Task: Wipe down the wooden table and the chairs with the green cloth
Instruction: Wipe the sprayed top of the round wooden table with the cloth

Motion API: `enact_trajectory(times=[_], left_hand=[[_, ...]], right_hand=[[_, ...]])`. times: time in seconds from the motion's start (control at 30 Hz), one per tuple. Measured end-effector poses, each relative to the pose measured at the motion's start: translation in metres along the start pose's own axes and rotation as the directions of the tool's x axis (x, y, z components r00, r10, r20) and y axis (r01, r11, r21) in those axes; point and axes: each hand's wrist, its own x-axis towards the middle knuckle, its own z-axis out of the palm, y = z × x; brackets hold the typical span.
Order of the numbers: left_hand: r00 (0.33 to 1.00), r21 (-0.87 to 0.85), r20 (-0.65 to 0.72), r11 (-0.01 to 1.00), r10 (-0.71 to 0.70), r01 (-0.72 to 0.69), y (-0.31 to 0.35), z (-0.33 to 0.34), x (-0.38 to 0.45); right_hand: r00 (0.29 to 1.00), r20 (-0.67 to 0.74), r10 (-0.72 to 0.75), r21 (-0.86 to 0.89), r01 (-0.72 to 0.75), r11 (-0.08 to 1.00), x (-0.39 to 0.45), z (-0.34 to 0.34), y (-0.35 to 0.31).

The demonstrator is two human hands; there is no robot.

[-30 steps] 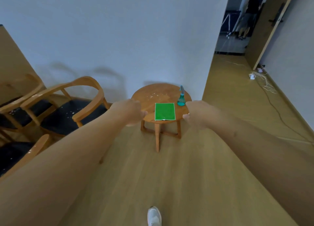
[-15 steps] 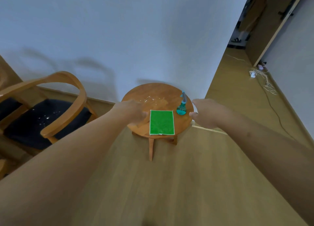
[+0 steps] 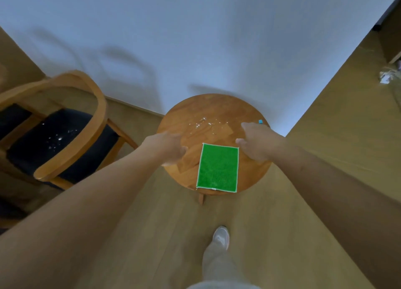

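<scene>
Your left hand (image 3: 168, 148) was stretched out over the near left edge of the round wooden table (image 3: 219, 113), its fingers loosely relaxed and holding nothing; whether it rested on the wood or hung just above it could not be told. Your right hand (image 3: 259, 144) reached over the right side of the tabletop with thumb and fingers spread apart, also holding nothing, and its thumb tip lay just beside the far right corner of the green cloth (image 3: 217, 168). That cloth lay flat and unfolded on the near part of the table between your two hands, a rectangle with a pale stitched border and a small white tag at its near edge; nothing could be read on the tag. White specks (image 3: 204, 123) were scattered over the middle of the tabletop, beyond the cloth. A small blue tip (image 3: 260, 121) of something showed just past your right hand, the rest hidden behind it. To the left stood a wooden armchair (image 3: 71, 123) with a dark seat cushion, itself dotted with white specks. Your light shoe (image 3: 221, 236) was planted on the wood floor (image 3: 338, 119) in front of the table.
</scene>
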Motion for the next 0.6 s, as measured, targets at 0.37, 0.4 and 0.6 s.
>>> enact_trajectory(times=[0.37,0.4,0.6], left_hand=[[0.977,-0.071,0.204,0.994,-0.068,0.084,0.002,0.056,0.133],[0.974,-0.078,0.213,0.993,-0.071,0.089,0.0,0.066,0.145],[0.943,-0.256,0.324,0.954,-0.069,0.158,-0.013,0.14,0.2]], right_hand=[[0.996,0.091,-0.012,0.095,0.003,0.995,0.156,0.043,0.046],[0.993,0.117,-0.007,0.106,-0.006,0.994,0.163,0.054,0.046],[0.979,0.202,-0.004,0.248,-0.047,0.968,0.19,0.132,0.045]])
